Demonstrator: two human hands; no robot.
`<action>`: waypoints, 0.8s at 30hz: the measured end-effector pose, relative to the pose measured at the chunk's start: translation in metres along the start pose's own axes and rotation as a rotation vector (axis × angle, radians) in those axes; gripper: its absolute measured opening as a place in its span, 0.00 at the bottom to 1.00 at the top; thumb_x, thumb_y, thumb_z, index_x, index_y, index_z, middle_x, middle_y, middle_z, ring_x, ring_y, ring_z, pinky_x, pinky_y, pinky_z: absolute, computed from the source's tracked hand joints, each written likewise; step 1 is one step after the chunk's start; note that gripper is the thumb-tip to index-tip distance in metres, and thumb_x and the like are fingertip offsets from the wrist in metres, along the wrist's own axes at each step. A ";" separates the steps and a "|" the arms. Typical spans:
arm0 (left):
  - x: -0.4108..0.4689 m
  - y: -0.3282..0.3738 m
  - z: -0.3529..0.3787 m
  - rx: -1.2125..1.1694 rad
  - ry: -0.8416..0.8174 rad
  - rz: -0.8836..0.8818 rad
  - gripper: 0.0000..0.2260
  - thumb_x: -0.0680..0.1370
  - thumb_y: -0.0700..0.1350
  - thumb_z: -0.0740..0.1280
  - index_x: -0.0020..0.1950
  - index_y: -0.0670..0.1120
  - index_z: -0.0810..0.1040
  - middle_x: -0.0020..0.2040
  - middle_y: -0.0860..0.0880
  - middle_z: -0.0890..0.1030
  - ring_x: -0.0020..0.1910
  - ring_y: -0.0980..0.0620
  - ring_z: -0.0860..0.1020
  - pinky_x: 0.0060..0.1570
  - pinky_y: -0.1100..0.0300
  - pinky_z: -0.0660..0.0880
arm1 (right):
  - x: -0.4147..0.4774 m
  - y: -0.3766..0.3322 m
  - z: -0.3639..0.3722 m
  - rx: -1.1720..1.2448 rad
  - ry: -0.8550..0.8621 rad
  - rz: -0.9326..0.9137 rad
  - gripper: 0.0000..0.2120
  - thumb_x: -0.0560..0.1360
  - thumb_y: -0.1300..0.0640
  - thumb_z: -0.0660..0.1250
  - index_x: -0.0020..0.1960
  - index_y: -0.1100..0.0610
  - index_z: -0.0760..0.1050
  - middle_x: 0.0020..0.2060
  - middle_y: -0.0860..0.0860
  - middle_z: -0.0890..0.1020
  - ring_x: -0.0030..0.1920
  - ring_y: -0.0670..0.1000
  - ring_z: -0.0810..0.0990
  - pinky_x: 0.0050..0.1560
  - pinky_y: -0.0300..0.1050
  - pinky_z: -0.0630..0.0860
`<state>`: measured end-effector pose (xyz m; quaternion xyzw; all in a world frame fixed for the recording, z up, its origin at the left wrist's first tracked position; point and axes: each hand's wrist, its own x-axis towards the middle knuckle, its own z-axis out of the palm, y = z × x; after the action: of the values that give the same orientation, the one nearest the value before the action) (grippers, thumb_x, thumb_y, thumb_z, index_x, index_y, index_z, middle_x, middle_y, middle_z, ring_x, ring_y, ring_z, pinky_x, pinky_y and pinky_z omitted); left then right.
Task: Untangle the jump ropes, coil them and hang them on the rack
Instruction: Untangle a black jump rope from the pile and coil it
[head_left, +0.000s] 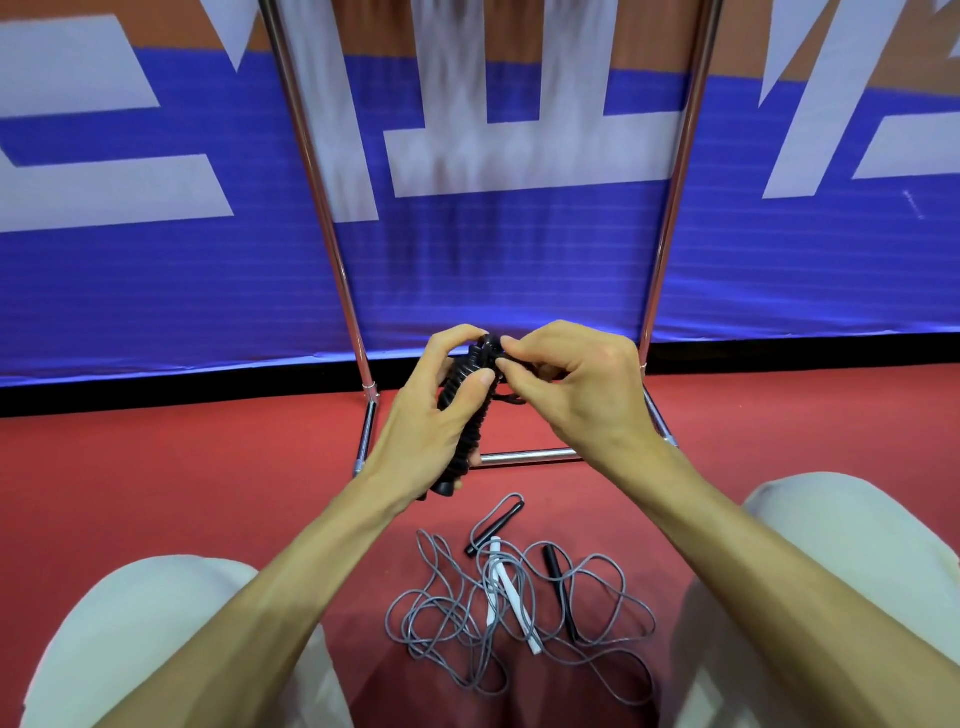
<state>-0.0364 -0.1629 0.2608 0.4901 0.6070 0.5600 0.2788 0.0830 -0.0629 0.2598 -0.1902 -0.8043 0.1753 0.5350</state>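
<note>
Pale trouser knees at near left and near right, red floor between. Tangled grey jump ropes on floor between knees, white handles and black handles lying in tangle. Farther, both hands raised above floor. Left hand curled round black ribbed jump rope bundle, thumb pressing its side. Right hand pinching black cord at far end of bundle, thumb and forefinger close together. Chrome rack just behind hands, before blue banner.
</note>
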 end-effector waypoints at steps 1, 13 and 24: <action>0.000 0.000 0.000 0.006 0.006 0.011 0.12 0.82 0.45 0.63 0.59 0.63 0.71 0.38 0.49 0.74 0.24 0.45 0.75 0.24 0.49 0.75 | 0.000 0.001 0.001 -0.033 0.009 -0.037 0.02 0.69 0.63 0.74 0.40 0.62 0.83 0.30 0.53 0.81 0.31 0.47 0.72 0.32 0.30 0.68; 0.001 0.007 -0.003 -0.150 -0.014 -0.046 0.11 0.82 0.46 0.61 0.62 0.59 0.72 0.40 0.49 0.75 0.26 0.43 0.74 0.19 0.60 0.70 | 0.014 -0.007 -0.013 0.364 -0.128 0.530 0.07 0.69 0.60 0.75 0.47 0.55 0.84 0.40 0.48 0.86 0.42 0.45 0.84 0.50 0.44 0.80; -0.002 0.004 -0.003 -0.035 -0.035 -0.069 0.12 0.82 0.45 0.61 0.62 0.61 0.74 0.43 0.39 0.75 0.25 0.45 0.75 0.25 0.42 0.73 | 0.009 -0.003 -0.009 -0.058 -0.144 0.057 0.04 0.67 0.60 0.74 0.39 0.60 0.84 0.31 0.54 0.83 0.31 0.52 0.81 0.35 0.42 0.75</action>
<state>-0.0368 -0.1663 0.2649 0.4736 0.6088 0.5520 0.3168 0.0873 -0.0607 0.2717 -0.2154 -0.8397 0.1805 0.4646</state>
